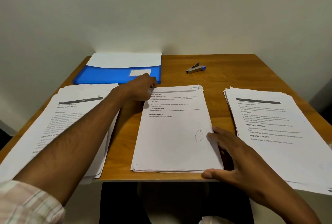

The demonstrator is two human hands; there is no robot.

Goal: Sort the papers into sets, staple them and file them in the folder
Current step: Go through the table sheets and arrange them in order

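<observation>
Three stacks of printed papers lie on the wooden table (224,78): a left stack (71,115), a middle stack (172,133) and a right stack (273,133). My left hand (142,87) reaches across and pinches the top left corner of the middle stack. My right hand (231,153) rests against that stack's lower right edge, fingers spread, thumb at the bottom corner. A blue folder (107,76) with white sheets in it lies at the back left. A small stapler (195,68) with a blue end sits at the back, right of the folder.
The table stands against a plain wall. The left and right stacks overhang the table's front corners. Bare wood shows between the stacks and around the stapler. My legs are below the front edge.
</observation>
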